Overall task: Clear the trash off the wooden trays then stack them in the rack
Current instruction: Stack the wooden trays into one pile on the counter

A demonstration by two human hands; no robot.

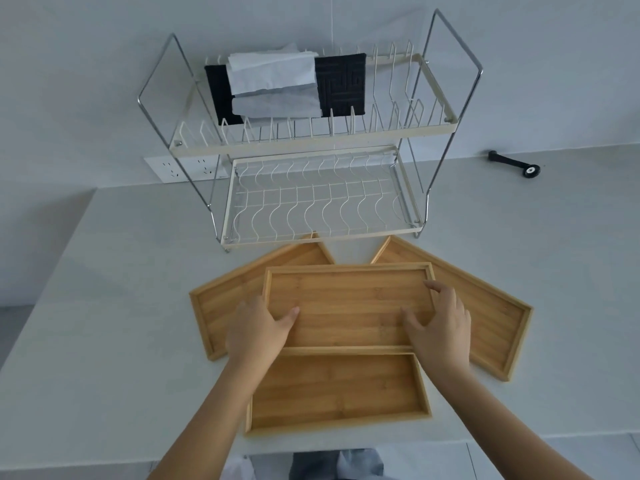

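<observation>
Several empty wooden trays lie on the white counter in front of a two-tier wire rack [322, 199]. The top tray [346, 299] rests across the others. My left hand [258, 327] grips its left edge, thumb inside the rim. My right hand [440, 323] grips its right edge, fingers spread over the rim. A second tray [339, 393] lies nearest me, one [228, 299] angles out to the left and one [491, 313] to the right. No trash shows on any tray. The rack's lower tier holds nothing.
White paper [273, 74] and black cloths [341, 84] sit on the rack's upper tier. A black handle-like tool [512, 162] lies on the counter at the back right. A wall socket [183, 168] is behind the rack's left leg. The counter's front edge runs just below the nearest tray.
</observation>
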